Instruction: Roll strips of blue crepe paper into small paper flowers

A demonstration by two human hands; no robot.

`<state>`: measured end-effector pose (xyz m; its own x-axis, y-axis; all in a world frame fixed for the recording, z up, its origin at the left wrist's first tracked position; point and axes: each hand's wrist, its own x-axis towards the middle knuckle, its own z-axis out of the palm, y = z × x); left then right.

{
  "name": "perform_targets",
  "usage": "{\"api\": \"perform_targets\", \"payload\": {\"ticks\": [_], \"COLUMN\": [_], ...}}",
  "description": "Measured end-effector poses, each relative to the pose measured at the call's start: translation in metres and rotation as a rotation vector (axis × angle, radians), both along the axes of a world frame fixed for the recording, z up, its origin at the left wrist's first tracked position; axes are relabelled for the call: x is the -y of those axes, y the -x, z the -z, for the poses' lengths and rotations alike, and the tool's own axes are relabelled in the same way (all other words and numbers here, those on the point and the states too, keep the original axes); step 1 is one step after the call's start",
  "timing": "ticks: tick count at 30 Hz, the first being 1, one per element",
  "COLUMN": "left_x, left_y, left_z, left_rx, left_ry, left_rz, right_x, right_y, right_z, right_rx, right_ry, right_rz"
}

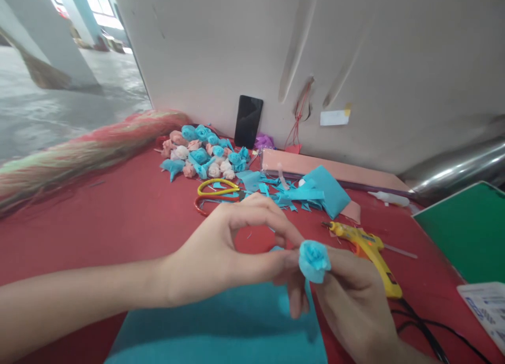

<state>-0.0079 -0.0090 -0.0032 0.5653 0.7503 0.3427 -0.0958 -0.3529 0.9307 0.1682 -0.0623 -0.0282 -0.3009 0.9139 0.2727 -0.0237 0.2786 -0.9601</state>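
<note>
A small blue paper flower [314, 261] with rolled petals is held up between my two hands. My left hand [236, 243] pinches its left side with thumb and fingertips. From the right, my right hand [351, 295] grips its base and side; some of those fingers are hidden. Below the hands lies a blue paper sheet [224, 327] on the red table surface [59, 269]. Scissors [218, 195] with one yellow and one red handle rest just beyond my left hand. Close past my right hand is a yellow glue gun [373, 253] with a glue stick in its back.
Finished blue, pink and white paper flowers [205, 153] are piled at the back. Blue scraps [290, 193] lie beside them. A black phone [248, 121] leans on the wall. A green board [469, 232], a white bottle [390, 199] and black cables [426, 327] occupy the right.
</note>
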Motion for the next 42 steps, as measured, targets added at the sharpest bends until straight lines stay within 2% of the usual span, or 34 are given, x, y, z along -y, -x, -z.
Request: {"api": "perform_targets", "payload": {"ticks": [6,10,13,18,24,28,33,36,39,42], "left_x": [-0.006,-0.009,-0.012,-0.014,-0.011,-0.011,-0.006,-0.006,-0.014,-0.026], "left_y": [0.003,0.0,-0.001,-0.002,-0.002,-0.004,-0.008,-0.008,-0.005,0.005], "left_z": [-0.002,0.0,0.002,0.005,0.006,0.009,0.015,0.012,0.003,-0.003], "left_rx": [0.056,0.065,0.018,-0.011,-0.017,0.049,0.068,0.039,-0.023,-0.187], "left_ry": [0.193,0.329,0.387,0.384,0.287,0.211,0.163,0.122,0.011,-0.143], "left_rz": [0.147,0.171,0.177,0.169,0.07,0.022,-0.024,-0.05,-0.089,-0.079], "right_x": [-0.009,-0.014,-0.018,-0.02,-0.019,-0.018,-0.013,-0.01,-0.009,-0.011], "right_y": [-0.001,0.0,0.001,0.0,-0.004,-0.002,0.002,0.001,-0.001,-0.005], "right_z": [-0.001,0.001,-0.002,-0.007,-0.011,-0.016,-0.019,-0.018,-0.014,-0.011], "right_rx": [-0.244,-0.383,-0.446,-0.45,-0.362,-0.217,0.024,0.122,0.113,0.053], "right_ry": [0.33,0.517,0.597,0.642,0.553,0.461,0.169,0.037,0.003,0.064], "right_rz": [-0.199,-0.264,-0.307,-0.332,-0.267,-0.124,0.157,0.23,0.275,0.277]}}
